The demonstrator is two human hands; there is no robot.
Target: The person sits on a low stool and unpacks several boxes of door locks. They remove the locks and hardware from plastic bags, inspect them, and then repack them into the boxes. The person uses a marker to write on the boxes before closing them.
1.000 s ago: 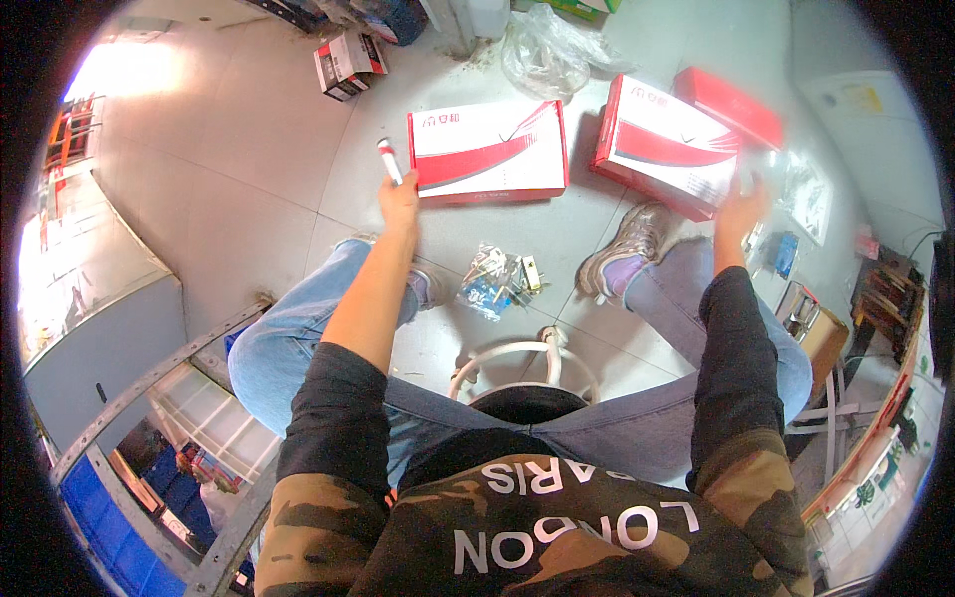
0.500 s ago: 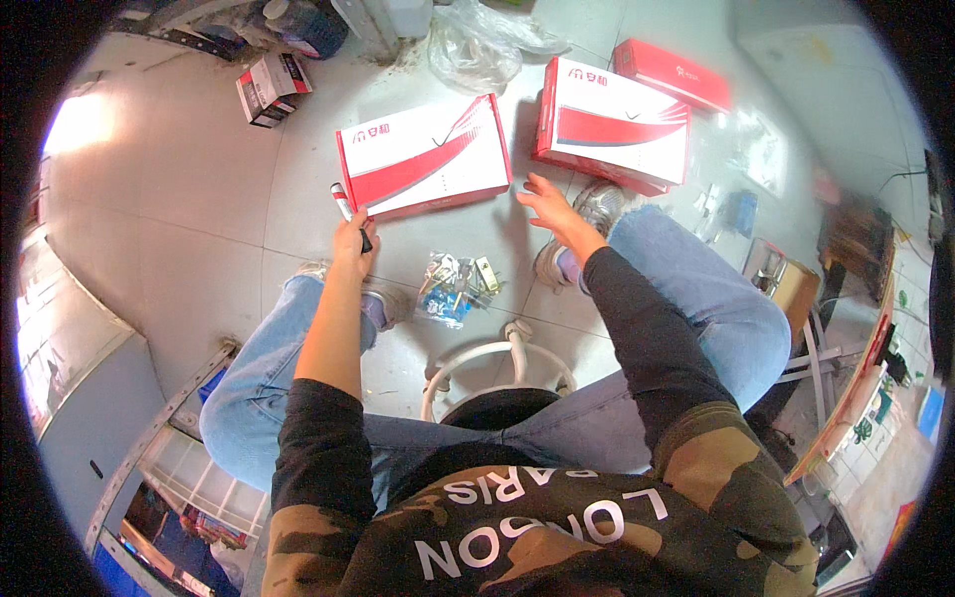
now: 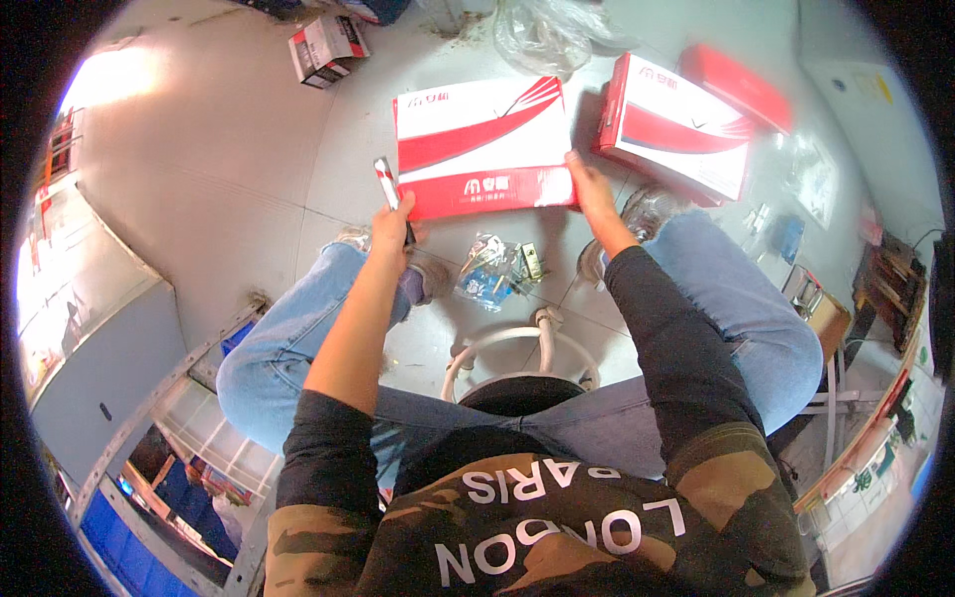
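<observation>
My left hand is closed on a white-and-red marker and grips the left end of a white-and-red box. The fingers of my right hand are on that box's right end. The box is tipped so its red front side shows. To its right a second white-and-red box lies on the floor, with a red box behind it. Below the held box lies a clear bag of small hardware, between my feet.
A crumpled plastic bag and an open carton lie at the back. A stool's white ring base is below me. A metal frame and pale cabinet stand left; wooden pieces are at right.
My right hand moved from stacking at the right box to the left box's right end. That box is now raised and tipped, with my left hand and marker moved up with it.
</observation>
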